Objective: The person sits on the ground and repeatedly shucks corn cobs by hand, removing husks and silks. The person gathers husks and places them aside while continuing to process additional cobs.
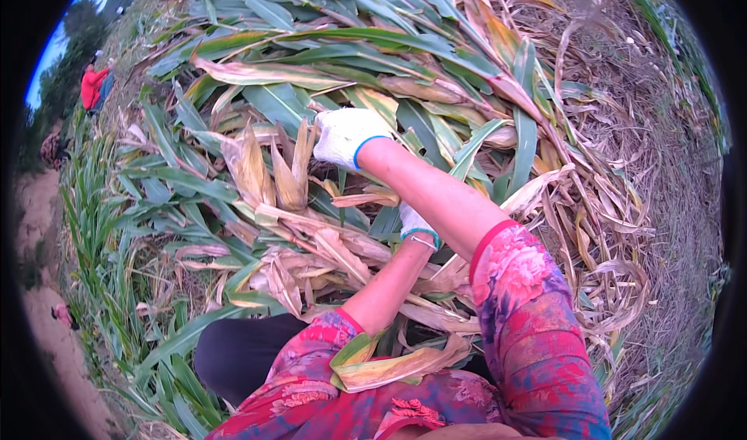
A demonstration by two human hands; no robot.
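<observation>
My right hand (353, 136), in a white knit glove with a blue cuff edge, reaches across the cut corn stalks. Its fingers look curled, and their undersides are hidden. Just left of it stand the dry, opened husks of a corn ear (290, 174), with another tan husk (248, 163) beside them. My left hand (413, 219), gloved too, is lower down among dry corn leaves (344, 250). My right forearm crosses over it and hides most of its fingers, so its grip is not visible. Further up lies an ear still in its husk (423, 88).
Green corn leaves and stalks (350, 49) are heaped before me. Dry leaves (613, 224) and straw-covered ground lie right. A loose husk leaf (402, 367) rests on my lap. Far left, a person in a red top (94, 87) is near the field's edge, above a dirt track (64, 335).
</observation>
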